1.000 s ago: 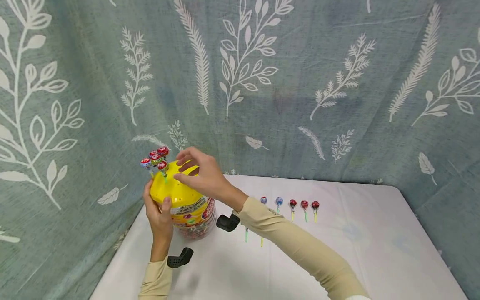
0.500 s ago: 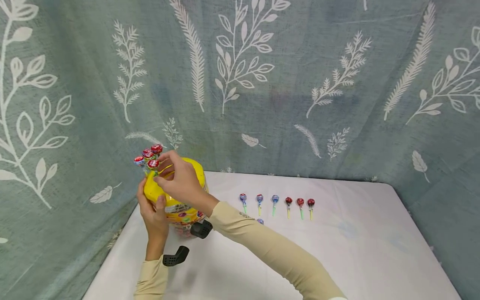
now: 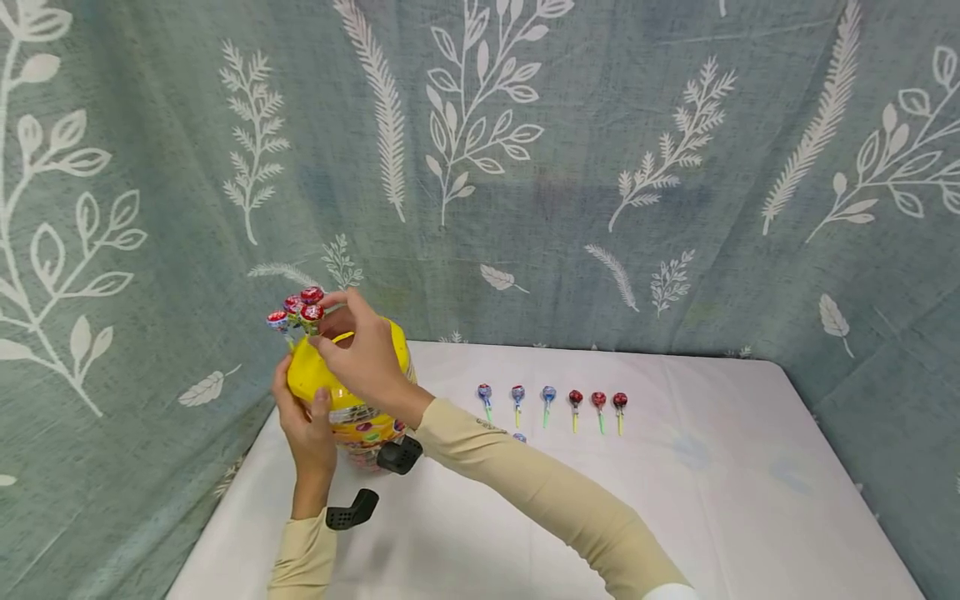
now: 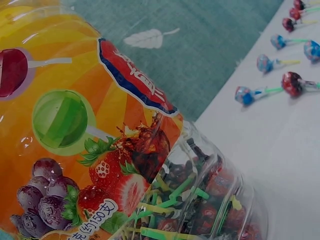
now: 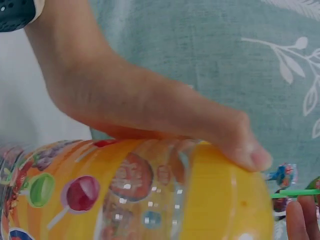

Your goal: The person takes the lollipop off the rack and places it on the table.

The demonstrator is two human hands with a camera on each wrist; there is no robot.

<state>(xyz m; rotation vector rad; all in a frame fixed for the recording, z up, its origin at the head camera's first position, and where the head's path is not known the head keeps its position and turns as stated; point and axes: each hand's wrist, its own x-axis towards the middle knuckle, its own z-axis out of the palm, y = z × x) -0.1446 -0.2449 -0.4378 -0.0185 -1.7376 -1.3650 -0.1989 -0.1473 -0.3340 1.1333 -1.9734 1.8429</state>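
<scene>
A clear jar of lollipops (image 3: pixel 367 431) with a printed fruit label and a yellow lid (image 3: pixel 309 375) leans toward the left side of the table. My left hand (image 3: pixel 311 425) grips it at the lid, the thumb pressing the lid's edge in the right wrist view. Above the lid, my right hand (image 3: pixel 367 358) pinches a red-wrapped lollipop (image 3: pixel 311 313) by its green stick; the stick's end lies close to the lid's top. Several other lollipops (image 3: pixel 277 320) stand upright in the lid beside it. More lollipops (image 4: pixel 210 200) show inside the jar in the left wrist view.
On the white-covered table (image 3: pixel 712 500) a row of blue and red lollipops (image 3: pixel 549 393) lies to the right of the jar. Another blue lollipop (image 3: pixel 519 437) is partly hidden behind my right forearm. A leaf-patterned curtain (image 3: pixel 525 167) hangs behind and at the left.
My right hand has come left and down onto the nearest lollipop in the lid and taken its stick. That lollipop has risen slightly. The left hand keeps its grip.
</scene>
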